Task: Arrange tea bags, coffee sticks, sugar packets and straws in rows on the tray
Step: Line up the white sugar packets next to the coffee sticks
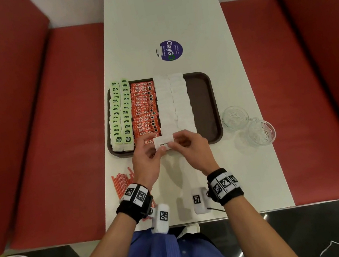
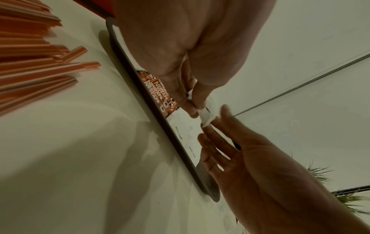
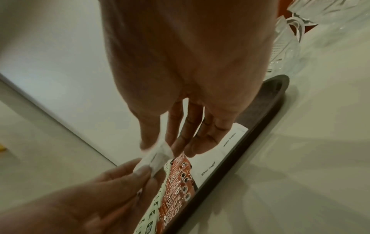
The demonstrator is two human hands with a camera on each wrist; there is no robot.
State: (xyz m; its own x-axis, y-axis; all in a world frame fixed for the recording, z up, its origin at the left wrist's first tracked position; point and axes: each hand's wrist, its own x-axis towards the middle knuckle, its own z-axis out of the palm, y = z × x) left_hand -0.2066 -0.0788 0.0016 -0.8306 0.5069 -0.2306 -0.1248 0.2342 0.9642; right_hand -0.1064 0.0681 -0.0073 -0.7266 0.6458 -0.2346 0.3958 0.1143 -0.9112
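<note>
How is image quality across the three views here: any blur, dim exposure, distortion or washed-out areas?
Head view: sharp and evenly lit, wide-angle bending of the table's edges; the white sugar packets wash out, their print lost. Left wrist view: dim, greenish; the straws smear at the left edge, and the right hand is motion-blurred. Right wrist view: equally dim; the left hand is soft, while the coffee sticks read clearly.
</note>
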